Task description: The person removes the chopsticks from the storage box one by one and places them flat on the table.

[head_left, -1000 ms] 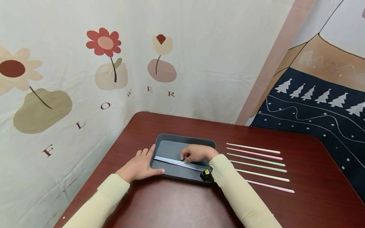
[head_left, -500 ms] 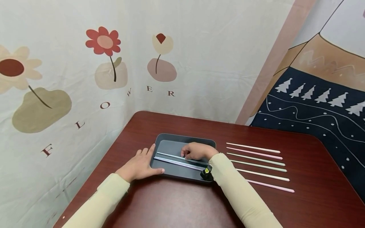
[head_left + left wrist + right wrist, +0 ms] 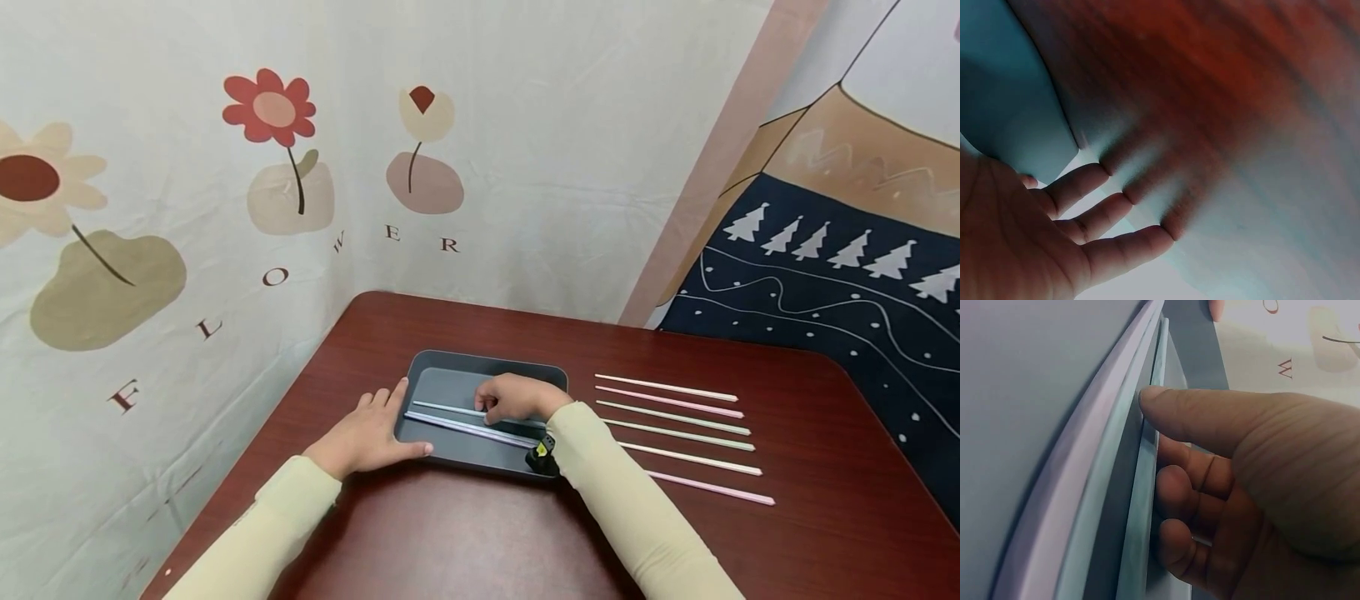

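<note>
A dark grey rectangular tray (image 3: 450, 382) rests on the table. My left hand (image 3: 367, 435) lies at its left end, fingers spread and straight, with the thumb along the front rim. Inside the tray, my right hand (image 3: 519, 396) pinches a light blue chopstick (image 3: 1135, 531) between thumb and curled fingers. That chopstick lies slightly apart from a lilac chopstick (image 3: 1060, 500) and another light blue chopstick (image 3: 1099, 494), which sit side by side nearer the front. My right hand and wrist hide the right ends of these chopsticks in the head view.
Right of the tray, several chopsticks lie in a spaced row on the red-brown table (image 3: 480, 533), among them a cream one (image 3: 666, 387), a pink one (image 3: 675, 401) and a green one (image 3: 675, 418). A printed curtain (image 3: 540, 167) hangs behind the table.
A second ago the chopsticks in the tray lay bunched together. My right hand has since shifted one light blue chopstick toward the far side, leaving a gap. The left hand has stayed put.
</note>
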A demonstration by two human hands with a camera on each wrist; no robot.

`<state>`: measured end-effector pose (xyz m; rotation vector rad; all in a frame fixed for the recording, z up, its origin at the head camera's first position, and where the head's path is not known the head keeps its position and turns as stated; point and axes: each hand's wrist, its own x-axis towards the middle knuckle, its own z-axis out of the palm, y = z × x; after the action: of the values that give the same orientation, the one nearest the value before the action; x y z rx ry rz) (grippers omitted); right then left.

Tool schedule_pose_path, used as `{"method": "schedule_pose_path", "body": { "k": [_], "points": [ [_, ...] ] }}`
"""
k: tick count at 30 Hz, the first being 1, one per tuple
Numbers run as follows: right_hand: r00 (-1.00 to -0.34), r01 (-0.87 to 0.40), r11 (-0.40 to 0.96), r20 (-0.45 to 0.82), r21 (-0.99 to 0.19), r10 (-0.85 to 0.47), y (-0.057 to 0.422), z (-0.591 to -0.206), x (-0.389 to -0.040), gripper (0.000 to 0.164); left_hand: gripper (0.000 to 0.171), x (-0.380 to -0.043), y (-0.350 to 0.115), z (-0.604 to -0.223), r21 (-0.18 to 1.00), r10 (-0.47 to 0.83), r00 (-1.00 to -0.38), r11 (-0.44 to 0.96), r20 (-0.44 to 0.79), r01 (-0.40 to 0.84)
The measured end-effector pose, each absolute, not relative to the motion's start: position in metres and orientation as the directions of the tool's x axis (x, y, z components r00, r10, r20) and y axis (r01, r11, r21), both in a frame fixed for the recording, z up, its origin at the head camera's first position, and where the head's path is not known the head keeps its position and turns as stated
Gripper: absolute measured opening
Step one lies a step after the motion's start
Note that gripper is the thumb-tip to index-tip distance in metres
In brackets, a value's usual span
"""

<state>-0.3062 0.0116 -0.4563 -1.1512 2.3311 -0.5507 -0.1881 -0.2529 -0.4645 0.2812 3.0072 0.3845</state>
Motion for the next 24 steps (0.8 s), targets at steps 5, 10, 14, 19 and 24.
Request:
{"method": "schedule_pose_path", "body": {
  "k": [5,10,14,19,24],
  "points": [
    [-0.531,-0.623,0.57,-0.245,-0.537,-0.811,0.011,-0.455,-0.305,0.012,0.131,-0.189,-0.253,-0.464,0.256,0.195,-0.978,0.951,-0.073,0.171],
    [-0.52,-0.637,0.56,-0.242,-0.529,-0.819,0.011,-0.452,-0.305,0.012,0.129,-0.188,-0.253,-0.463,0.26,0.203,-0.977,0.949,-0.065,0.18],
    [-0.521,-0.636,0.562,-0.243,-0.529,-0.819,0.012,-0.447,-0.303,0.013,0.128,-0.189,-0.253,-0.464,0.256,0.204,-0.977,0.949,-0.06,0.183],
    [-0.526,-0.63,0.562,-0.237,-0.536,-0.817,0.013,-0.437,-0.3,0.013,0.128,-0.189,-0.253,-0.465,0.254,0.202,-0.978,0.95,-0.055,0.182],
    [-0.518,-0.65,0.544,-0.215,-0.53,-0.828,0.014,-0.433,-0.299,0.012,0.129,-0.189,-0.253,-0.465,0.253,0.2,-0.978,0.951,-0.056,0.18]
  ]
}}
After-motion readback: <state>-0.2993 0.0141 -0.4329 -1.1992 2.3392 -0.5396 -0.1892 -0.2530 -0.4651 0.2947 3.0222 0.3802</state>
